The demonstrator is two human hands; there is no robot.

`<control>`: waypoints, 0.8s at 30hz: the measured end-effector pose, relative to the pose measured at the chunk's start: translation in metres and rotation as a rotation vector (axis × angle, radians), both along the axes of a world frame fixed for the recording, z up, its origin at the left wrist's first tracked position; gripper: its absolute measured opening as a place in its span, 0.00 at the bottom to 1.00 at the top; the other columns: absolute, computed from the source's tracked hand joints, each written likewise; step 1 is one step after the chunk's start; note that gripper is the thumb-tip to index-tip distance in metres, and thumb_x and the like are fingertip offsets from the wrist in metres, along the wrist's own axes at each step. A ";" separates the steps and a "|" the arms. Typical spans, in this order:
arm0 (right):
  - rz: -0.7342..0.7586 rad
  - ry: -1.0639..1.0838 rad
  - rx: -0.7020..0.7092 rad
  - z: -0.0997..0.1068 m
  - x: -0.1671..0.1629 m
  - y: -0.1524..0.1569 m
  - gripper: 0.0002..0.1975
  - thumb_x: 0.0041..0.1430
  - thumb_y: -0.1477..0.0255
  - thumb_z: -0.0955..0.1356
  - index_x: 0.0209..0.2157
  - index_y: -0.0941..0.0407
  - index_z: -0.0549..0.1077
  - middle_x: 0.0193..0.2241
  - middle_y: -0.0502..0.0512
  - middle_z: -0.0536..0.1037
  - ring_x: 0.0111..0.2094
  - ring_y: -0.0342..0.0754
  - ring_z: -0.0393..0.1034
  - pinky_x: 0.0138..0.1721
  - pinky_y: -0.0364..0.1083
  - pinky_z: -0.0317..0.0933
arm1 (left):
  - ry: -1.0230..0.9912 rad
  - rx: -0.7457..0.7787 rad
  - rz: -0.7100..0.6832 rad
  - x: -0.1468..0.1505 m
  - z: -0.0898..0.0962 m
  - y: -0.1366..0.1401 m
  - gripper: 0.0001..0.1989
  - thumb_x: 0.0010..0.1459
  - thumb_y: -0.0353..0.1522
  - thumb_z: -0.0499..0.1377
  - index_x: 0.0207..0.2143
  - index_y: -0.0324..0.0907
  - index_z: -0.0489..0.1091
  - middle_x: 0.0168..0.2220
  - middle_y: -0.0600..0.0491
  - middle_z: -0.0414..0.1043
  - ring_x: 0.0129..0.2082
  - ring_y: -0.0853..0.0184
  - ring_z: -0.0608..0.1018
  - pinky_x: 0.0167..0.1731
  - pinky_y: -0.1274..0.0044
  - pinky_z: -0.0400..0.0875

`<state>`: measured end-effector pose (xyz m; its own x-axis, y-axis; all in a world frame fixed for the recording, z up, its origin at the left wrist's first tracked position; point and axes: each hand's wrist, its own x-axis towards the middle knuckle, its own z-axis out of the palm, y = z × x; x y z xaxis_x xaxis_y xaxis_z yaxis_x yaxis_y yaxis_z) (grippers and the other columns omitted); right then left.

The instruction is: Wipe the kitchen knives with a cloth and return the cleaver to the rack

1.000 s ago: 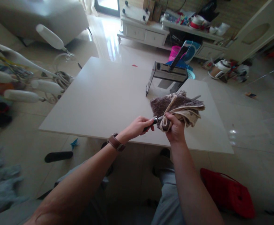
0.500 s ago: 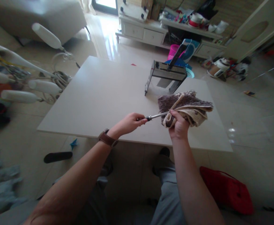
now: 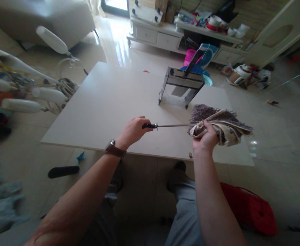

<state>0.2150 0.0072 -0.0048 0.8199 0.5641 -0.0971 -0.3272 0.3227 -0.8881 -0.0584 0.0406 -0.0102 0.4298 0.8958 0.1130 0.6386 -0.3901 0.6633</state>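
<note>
Over the table (image 3: pixel 101 109), we are clamping a black-handled rod (image 3: pixel 175 125) in our left hand (image 3: pixel 134 129) and cloth (image 3: pixel 232 127), seemingly around its tip, in our right hand (image 3: pixel 206 138).

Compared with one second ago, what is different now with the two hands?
The right hand and the cloth moved right, the left hand moved left, so more of the rod is bare. Neither hand let go. The stand stayed on the table.

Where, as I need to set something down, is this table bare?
Bare: the white tabletop between its left edge, the left hand and the dark-framed stand. Crowded: near right, where the right hand holds the brown cloth on the metal rod.
</note>
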 end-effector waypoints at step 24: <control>0.319 0.155 -0.080 0.001 -0.063 -0.008 0.17 0.38 0.77 0.79 0.30 0.55 0.72 0.25 0.41 0.77 0.26 0.40 0.74 0.31 0.39 0.73 | -0.188 0.122 -0.023 0.049 0.005 -0.025 0.10 0.61 0.38 0.68 0.30 0.42 0.78 0.31 0.52 0.73 0.29 0.69 0.72 0.31 0.76 0.61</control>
<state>0.1518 -0.0004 -0.0034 0.5756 0.7750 -0.2607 -0.5332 0.1141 -0.8382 -0.0093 0.0159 -0.0054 0.4110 0.8610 0.2997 0.4984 -0.4875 0.7169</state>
